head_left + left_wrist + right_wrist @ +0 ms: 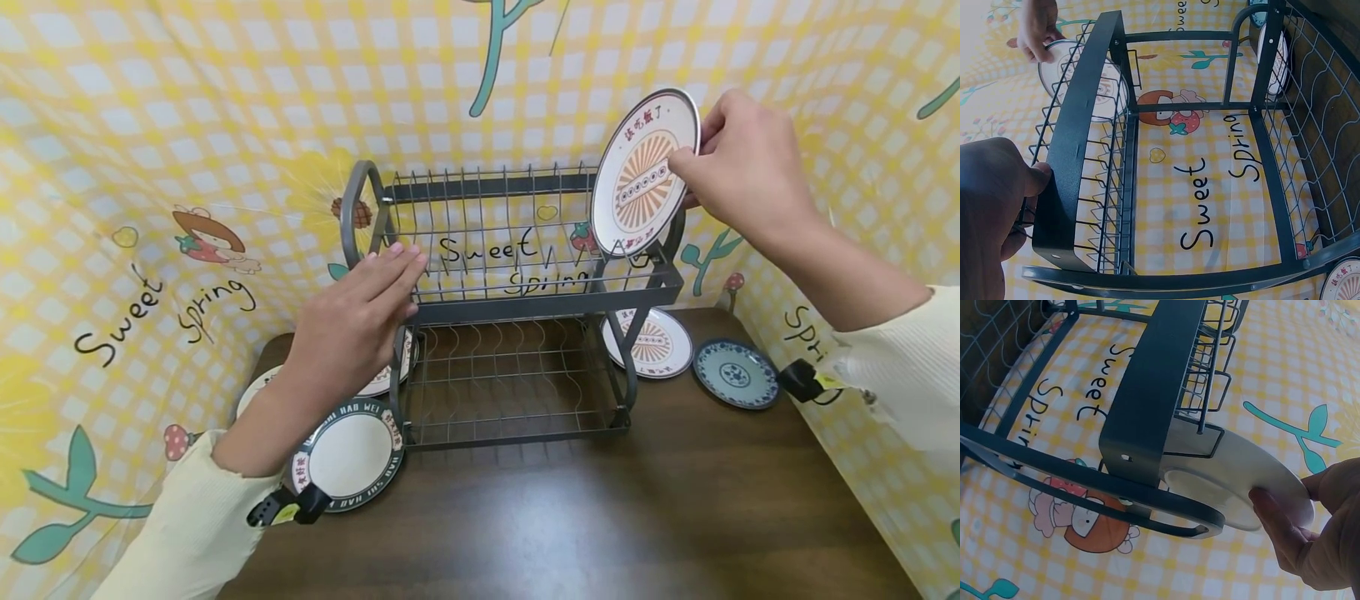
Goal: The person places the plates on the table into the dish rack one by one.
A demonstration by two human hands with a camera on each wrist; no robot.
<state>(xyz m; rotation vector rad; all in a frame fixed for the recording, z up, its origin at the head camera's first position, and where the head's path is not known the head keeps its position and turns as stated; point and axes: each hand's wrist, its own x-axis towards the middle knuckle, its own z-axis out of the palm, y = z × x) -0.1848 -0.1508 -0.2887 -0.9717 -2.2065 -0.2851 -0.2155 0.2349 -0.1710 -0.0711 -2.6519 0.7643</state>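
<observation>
1. Nearest, at the near left, lies the person's cream ribbed left sleeve (pixel 168 517).
2. A round white plate with a dark-green lettered rim (pixel 348 454) lies left on the brown wooden table (pixel 585 517).
3. The left hand (pixel 348 321), fingers straight and together, rests on the upper tier's near left corner.
4. The dark grey metal two-tier dish rack (pixel 510 310) stands in the middle.
5. A round white plate with an orange sunburst (pixel 645 175) stands tilted, its lower edge among the upper tier's right-end wires; the right hand (pixel 757 171) pinches its right rim between thumb and fingers.
6. A round blue-and-white patterned plate (pixel 737 374) lies on the table, right of the rack.
</observation>
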